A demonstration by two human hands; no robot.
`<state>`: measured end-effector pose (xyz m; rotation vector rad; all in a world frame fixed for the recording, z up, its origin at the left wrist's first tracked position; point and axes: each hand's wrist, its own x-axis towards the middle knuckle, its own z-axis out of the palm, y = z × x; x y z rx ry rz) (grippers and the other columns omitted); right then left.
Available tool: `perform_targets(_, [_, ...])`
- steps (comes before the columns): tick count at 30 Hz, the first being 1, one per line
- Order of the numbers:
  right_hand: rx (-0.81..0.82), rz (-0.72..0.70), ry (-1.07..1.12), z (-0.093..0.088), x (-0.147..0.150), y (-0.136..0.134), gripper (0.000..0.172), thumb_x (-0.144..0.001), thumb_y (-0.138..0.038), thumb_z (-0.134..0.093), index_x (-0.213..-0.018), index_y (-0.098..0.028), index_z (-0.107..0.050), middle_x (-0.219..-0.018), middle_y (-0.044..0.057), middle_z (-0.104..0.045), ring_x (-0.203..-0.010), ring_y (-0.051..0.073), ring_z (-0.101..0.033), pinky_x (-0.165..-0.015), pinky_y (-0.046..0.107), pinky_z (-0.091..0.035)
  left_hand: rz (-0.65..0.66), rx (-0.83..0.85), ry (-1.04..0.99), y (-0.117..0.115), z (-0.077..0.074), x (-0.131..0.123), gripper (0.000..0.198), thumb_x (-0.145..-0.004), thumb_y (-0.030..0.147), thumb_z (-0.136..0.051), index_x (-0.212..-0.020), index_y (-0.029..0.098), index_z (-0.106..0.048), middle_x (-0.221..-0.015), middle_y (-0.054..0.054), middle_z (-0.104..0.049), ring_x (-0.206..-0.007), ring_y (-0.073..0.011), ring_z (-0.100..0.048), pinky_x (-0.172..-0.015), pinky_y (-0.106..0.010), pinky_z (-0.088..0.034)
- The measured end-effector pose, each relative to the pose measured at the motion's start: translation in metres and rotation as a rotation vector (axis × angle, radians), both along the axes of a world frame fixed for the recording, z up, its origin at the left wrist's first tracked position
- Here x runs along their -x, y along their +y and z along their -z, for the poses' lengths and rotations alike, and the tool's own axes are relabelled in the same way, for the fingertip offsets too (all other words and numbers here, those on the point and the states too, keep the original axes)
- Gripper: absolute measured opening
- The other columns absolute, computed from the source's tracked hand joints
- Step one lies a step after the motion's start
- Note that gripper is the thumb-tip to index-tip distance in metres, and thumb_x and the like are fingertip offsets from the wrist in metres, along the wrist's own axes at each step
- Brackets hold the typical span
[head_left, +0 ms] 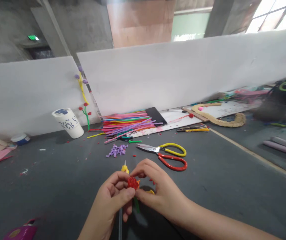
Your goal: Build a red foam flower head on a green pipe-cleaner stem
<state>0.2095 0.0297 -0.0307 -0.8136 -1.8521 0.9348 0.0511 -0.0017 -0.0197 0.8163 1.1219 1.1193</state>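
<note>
A small red flower (133, 183) made of short tube pieces, with an orange bit at its right edge and a green stem (136, 204) below, is between my hands. My left hand (114, 196) is closed on it, thumb and fingers pinching its left side. At its right edge my right hand (156, 186) curls in, thumb and forefinger touching the flower. Partly hidden beneath the hands lies a glue gun with a yellow nozzle (125, 168) and a clear glue stick (120, 224). Red scraps show beside the right hand.
Scissors (172, 149) with yellow and red handles lie ahead, beside a heap of purple pieces (117, 150). Behind are coloured sticks (128, 125), a black phone-like slab (156, 115), a utility knife (192, 129), a white cup (69, 124) and white panels (157, 76).
</note>
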Motion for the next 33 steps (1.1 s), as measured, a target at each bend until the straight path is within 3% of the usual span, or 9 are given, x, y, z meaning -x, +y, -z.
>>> perform_targets(6, [-0.065, 0.043, 0.078, 0.003, 0.002, 0.004, 0.018, -0.074, -0.007, -0.061, -0.085, -0.021, -0.062, -0.087, 0.001, -0.060, -0.081, 0.014, -0.058, -0.074, 0.026, -0.048, 0.056, 0.011, -0.118, 0.003, 0.003, 0.003, 0.044, -0.056, 0.043, -0.087, -0.084, 0.017, -0.066, -0.055, 0.005, -0.059, -0.037, -0.0045, -0.049, -0.033, -0.012, -0.035])
perform_targets(14, [-0.149, 0.069, 0.062, 0.003, 0.003, 0.006, 0.010, -0.078, -0.014, -0.058, -0.086, -0.020, -0.061, -0.089, 0.004, -0.062, -0.083, 0.016, -0.061, -0.074, 0.028, -0.051, 0.225, 0.097, -0.203, 0.013, 0.018, 0.011, 0.036, -0.068, 0.047, -0.080, -0.080, 0.014, -0.071, -0.040, 0.003, -0.056, -0.030, -0.0008, -0.037, -0.034, -0.011, -0.026])
perform_targets(18, [-0.052, 0.162, -0.029, -0.004, -0.012, 0.021, 0.011, -0.084, -0.025, -0.055, -0.091, -0.019, -0.060, -0.080, 0.003, -0.064, -0.073, 0.016, -0.062, -0.066, 0.027, -0.051, 0.063, 0.005, -0.203, 0.018, 0.007, 0.022, 0.032, -0.066, 0.042, -0.083, -0.073, 0.014, -0.070, -0.061, -0.002, -0.069, -0.033, 0.0010, -0.036, -0.034, -0.012, -0.023])
perform_targets(21, [0.024, 0.233, -0.117, -0.006, -0.022, 0.033, 0.027, -0.098, -0.027, -0.035, -0.087, -0.017, -0.058, -0.058, -0.002, -0.056, -0.054, 0.013, -0.056, -0.053, 0.024, -0.047, -0.068, -0.038, -0.178, 0.023, -0.008, 0.033, 0.024, -0.071, 0.035, -0.080, -0.072, 0.013, -0.069, -0.072, -0.003, -0.070, -0.039, 0.0001, -0.039, -0.037, -0.012, -0.027])
perform_targets(24, [0.030, 0.191, -0.239, -0.003, -0.018, 0.034, 0.029, -0.093, -0.015, -0.037, -0.115, -0.016, -0.055, -0.077, 0.003, -0.067, -0.063, 0.014, -0.062, -0.060, 0.025, -0.050, -0.134, -0.052, -0.182, 0.026, -0.017, 0.043, 0.020, -0.077, 0.033, -0.075, -0.077, 0.014, -0.069, -0.070, -0.002, -0.068, -0.043, -0.0019, -0.041, -0.042, -0.014, -0.031])
perform_targets(26, [0.003, 0.122, -0.351, -0.001, -0.012, 0.032, 0.038, -0.082, -0.009, -0.047, -0.117, -0.019, -0.058, -0.098, 0.007, -0.069, -0.080, 0.016, -0.065, -0.070, 0.027, -0.051, -0.160, -0.058, -0.184, 0.029, -0.016, 0.048, 0.020, -0.077, 0.032, -0.075, -0.077, 0.013, -0.069, -0.071, -0.002, -0.069, -0.044, -0.0022, -0.042, -0.042, -0.014, -0.031])
perform_targets(28, [-0.008, 0.089, -0.482, 0.000, -0.010, 0.033, 0.029, -0.078, -0.008, -0.052, -0.099, -0.020, -0.066, -0.093, 0.006, -0.069, -0.084, 0.019, -0.066, -0.074, 0.029, -0.050, -0.178, -0.062, -0.185, 0.031, -0.012, 0.051, 0.022, -0.075, 0.033, -0.078, -0.077, 0.013, -0.069, -0.070, -0.002, -0.068, -0.044, -0.0022, -0.042, -0.042, -0.014, -0.031])
perform_targets(30, [0.011, 0.122, -0.606, 0.001, -0.014, 0.039, 0.019, -0.081, -0.009, -0.054, -0.088, -0.019, -0.068, -0.081, 0.005, -0.069, -0.081, 0.020, -0.066, -0.075, 0.031, -0.049, -0.195, -0.069, -0.188, 0.035, -0.006, 0.052, 0.028, -0.067, 0.037, -0.082, -0.073, 0.013, -0.069, -0.067, -0.001, -0.068, -0.042, -0.0022, -0.039, -0.039, -0.014, -0.029])
perform_targets(33, [0.063, 0.218, -0.742, 0.001, -0.027, 0.056, 0.011, -0.090, -0.014, -0.056, -0.094, -0.015, -0.066, -0.091, 0.006, -0.069, -0.087, 0.020, -0.066, -0.080, 0.037, -0.050, -0.192, -0.066, -0.187, 0.040, 0.002, 0.054, 0.028, -0.065, 0.036, -0.083, -0.072, 0.012, -0.069, -0.068, -0.003, -0.068, -0.045, -0.0034, -0.042, -0.040, -0.015, -0.031])
